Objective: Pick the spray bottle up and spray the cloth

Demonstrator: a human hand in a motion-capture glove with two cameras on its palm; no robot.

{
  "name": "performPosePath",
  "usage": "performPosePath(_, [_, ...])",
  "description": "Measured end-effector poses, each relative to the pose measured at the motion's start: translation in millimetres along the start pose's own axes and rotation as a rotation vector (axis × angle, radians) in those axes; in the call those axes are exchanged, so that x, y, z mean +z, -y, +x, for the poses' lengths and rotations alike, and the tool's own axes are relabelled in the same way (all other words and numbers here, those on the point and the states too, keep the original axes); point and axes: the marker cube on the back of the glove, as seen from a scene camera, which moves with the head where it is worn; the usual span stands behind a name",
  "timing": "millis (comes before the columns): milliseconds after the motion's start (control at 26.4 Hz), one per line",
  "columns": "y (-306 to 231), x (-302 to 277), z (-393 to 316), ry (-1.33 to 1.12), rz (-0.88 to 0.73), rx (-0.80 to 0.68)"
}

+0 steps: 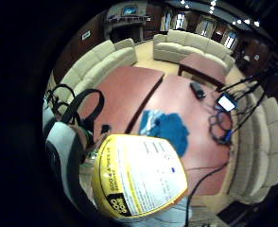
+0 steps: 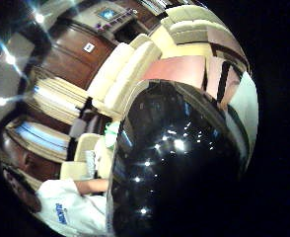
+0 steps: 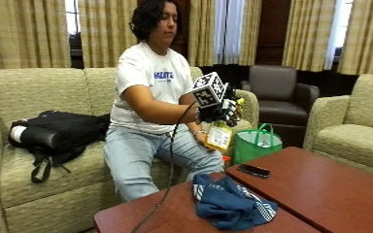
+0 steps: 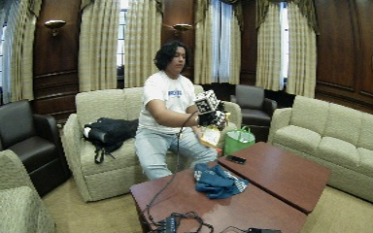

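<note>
A seated person's gloved right hand [image 3: 213,112] is curled round the neck of the yellow-labelled spray bottle [image 3: 219,136], held up in the air with its body hanging below the hand. Below and just beyond, the blue cloth [image 3: 228,204] lies crumpled on the worktop [image 3: 315,189], a black phone [image 3: 254,170] near it.
</note>
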Motion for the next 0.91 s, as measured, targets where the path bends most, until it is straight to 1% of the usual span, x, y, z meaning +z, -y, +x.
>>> performPosePath(228, [-11.6, 26.2, 5.5, 0.343, 0.085, 0.085])
performPosePath(455, [-24.1, 67.3, 8.4, 0.605, 0.147, 0.176])
performPosePath(645, [-35.9, 103.5, 13.4, 0.704, 0.164, 0.229])
performPosePath(911, [-48.9, 143.0, 24.1, 0.721, 0.154, 0.271])
